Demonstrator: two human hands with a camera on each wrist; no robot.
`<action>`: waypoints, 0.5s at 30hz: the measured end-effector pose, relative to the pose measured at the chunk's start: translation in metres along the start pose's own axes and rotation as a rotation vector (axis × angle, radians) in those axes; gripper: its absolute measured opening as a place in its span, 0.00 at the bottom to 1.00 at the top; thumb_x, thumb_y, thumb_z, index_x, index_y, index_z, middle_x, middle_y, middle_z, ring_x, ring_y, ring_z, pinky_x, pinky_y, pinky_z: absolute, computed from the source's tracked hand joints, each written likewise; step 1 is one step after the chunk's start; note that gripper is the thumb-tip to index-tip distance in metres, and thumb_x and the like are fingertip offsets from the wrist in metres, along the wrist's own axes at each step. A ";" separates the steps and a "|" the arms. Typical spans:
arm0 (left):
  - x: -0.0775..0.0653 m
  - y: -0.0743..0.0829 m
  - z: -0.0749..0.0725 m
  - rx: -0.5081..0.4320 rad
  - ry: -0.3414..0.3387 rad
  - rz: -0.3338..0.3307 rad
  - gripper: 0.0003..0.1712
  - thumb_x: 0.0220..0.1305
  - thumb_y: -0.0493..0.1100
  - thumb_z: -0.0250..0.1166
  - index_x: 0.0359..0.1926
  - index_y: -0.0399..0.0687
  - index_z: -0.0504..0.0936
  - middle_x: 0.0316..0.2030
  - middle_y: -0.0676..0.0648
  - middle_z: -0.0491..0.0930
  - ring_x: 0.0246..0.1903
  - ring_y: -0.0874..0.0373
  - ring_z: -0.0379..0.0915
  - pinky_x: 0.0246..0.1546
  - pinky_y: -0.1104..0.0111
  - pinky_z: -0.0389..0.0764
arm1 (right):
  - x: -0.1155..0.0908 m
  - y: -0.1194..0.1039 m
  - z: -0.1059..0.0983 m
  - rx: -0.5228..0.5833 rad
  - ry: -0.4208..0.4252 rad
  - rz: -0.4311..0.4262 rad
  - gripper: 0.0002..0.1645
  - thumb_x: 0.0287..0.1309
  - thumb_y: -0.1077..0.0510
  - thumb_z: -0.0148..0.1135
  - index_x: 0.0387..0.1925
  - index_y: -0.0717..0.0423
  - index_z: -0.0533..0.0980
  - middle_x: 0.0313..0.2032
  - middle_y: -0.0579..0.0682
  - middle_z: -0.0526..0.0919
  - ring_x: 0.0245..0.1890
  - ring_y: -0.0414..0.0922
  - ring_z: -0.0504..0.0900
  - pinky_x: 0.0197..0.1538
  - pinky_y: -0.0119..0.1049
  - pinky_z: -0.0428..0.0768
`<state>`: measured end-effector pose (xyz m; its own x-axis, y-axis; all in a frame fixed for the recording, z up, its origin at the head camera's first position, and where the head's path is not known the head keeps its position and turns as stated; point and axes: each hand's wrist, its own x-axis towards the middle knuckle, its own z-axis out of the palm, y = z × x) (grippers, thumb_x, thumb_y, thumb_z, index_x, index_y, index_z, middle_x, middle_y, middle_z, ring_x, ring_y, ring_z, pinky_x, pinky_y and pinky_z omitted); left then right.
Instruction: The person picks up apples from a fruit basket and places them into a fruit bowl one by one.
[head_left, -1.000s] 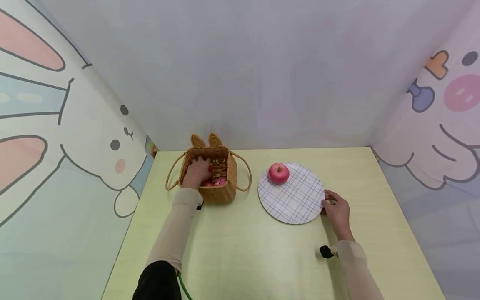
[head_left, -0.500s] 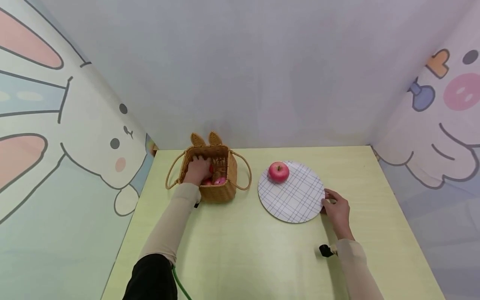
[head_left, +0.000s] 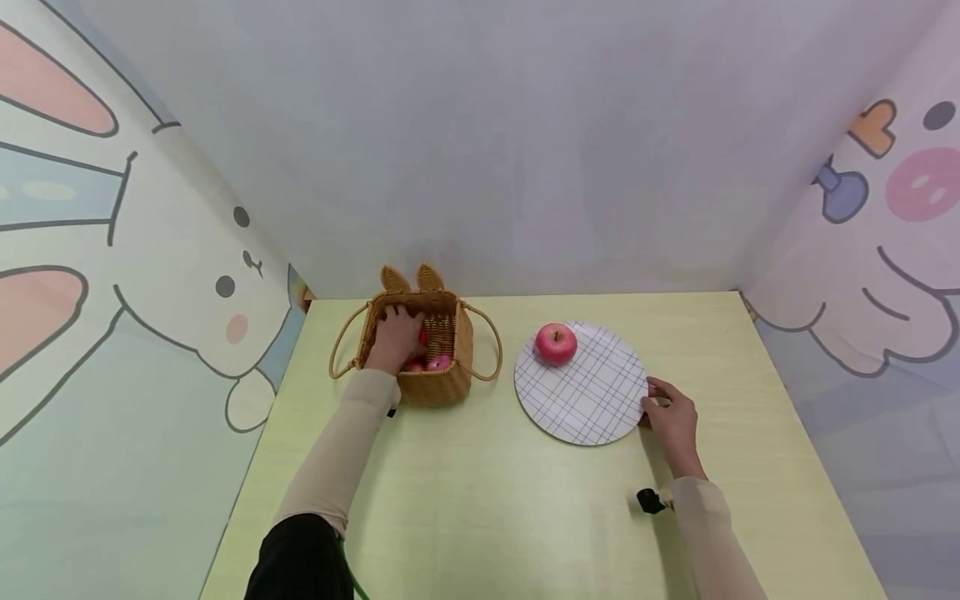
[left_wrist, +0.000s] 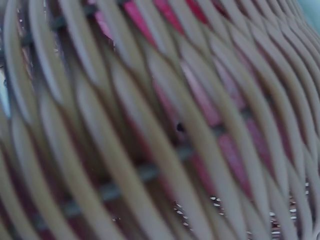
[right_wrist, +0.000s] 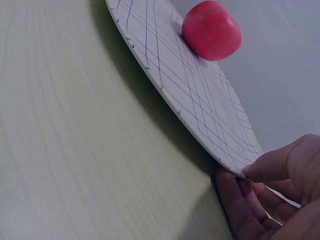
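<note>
My left hand (head_left: pixel 396 340) reaches down into a brown wicker basket (head_left: pixel 438 389) with two ear shapes on its back rim. Beside its thumb shows part of a red thing (head_left: pixel 422 337), mostly covered by the hand, so its grip on it is hidden. Pink-red fruit (head_left: pixel 440 362) lies at the basket's front. Through the weave, the left wrist view shows blurred pink patches (left_wrist: pixel 235 160). With thumb above and fingers below, my right hand (head_left: pixel 673 425) pinches the rim of a round white plate (head_left: pixel 585 408) with blue crossed lines. A red apple (head_left: pixel 556 344) rests on the plate's far left part.
Both things stand on a pale yellow-green wooden table (head_left: pixel 480 517). Two loop handles (head_left: pixel 495 342) stick out from the basket's sides. A grey wall (head_left: pixel 525 167) rises behind the table, with cartoon-printed panels on both sides. A green cord (head_left: pixel 354 575) hangs by the left sleeve.
Inside the basket, my left hand shifts only slightly, and the left forearm moves a little to the left. My right hand, the plate and its apple stay as they were.
</note>
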<state>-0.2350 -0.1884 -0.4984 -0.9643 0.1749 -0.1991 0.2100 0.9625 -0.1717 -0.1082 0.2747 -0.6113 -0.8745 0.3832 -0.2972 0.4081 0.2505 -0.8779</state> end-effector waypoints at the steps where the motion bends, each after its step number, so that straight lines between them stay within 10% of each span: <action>1: 0.000 0.000 0.000 -0.012 -0.001 -0.002 0.42 0.67 0.59 0.69 0.75 0.45 0.69 0.68 0.22 0.67 0.68 0.24 0.64 0.59 0.39 0.79 | 0.000 0.000 0.000 -0.001 0.001 -0.001 0.31 0.68 0.66 0.59 0.72 0.57 0.72 0.60 0.60 0.78 0.34 0.35 0.82 0.33 0.28 0.86; 15: -0.008 -0.007 -0.005 -0.272 0.064 -0.030 0.46 0.65 0.61 0.67 0.76 0.45 0.65 0.68 0.22 0.63 0.67 0.24 0.60 0.59 0.36 0.77 | -0.003 0.000 0.000 0.005 0.003 -0.009 0.31 0.70 0.65 0.58 0.73 0.55 0.71 0.60 0.59 0.77 0.33 0.35 0.83 0.35 0.29 0.87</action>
<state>-0.2296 -0.1951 -0.4911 -0.9795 0.1496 -0.1350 0.1381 0.9863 0.0907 -0.1059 0.2734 -0.6102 -0.8772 0.3839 -0.2884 0.3991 0.2490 -0.8824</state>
